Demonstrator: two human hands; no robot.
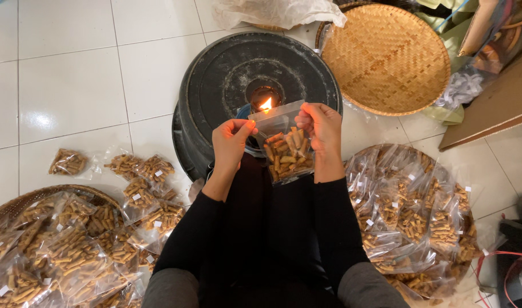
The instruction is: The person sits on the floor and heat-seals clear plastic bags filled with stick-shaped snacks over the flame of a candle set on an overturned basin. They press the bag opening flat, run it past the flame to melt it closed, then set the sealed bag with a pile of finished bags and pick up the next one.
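Item: snack bag [285,149], clear, thin, light, slippery film. My left hand [231,142] and right hand [321,126] pinch its top corners; flame [266,104] just beyond my fingertips. Grip corners only.

A home snack-packing spot on a white tiled floor [72,85]: heaps of filled snack bags [72,251] at eight and four o'clock, a woven tray [386,57] at one o'clock.

The snack bag [285,142] is clear, glossy plastic film. The upturned tub [215,85] looks matt black plastic, scuffed. The round tray [386,57] is woven bamboo, rough-textured. The floor [72,85] is glossy white ceramic tile.
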